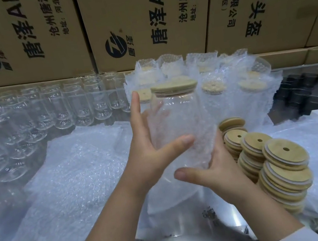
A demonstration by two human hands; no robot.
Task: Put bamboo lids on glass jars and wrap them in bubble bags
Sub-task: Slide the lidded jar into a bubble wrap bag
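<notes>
A glass jar (176, 113) with a bamboo lid (174, 87) on top is held upright above the table's middle. A bubble bag (202, 144) covers its lower part. My left hand (149, 143) grips the jar's left side, thumb across the front and fingers up behind the glass. My right hand (212, 172) cups the bag's bottom from below, thumb pointing left. Stacks of loose bamboo lids (273, 161) lie just right of my right hand.
Rows of bare glass jars (46, 112) stand at the left and back left. Wrapped lidded jars (221, 79) fill the back right. Flat bubble bags (74, 173) lie on the table to the left. Cardboard boxes (135, 18) wall the back. Dark items (302, 93) sit far right.
</notes>
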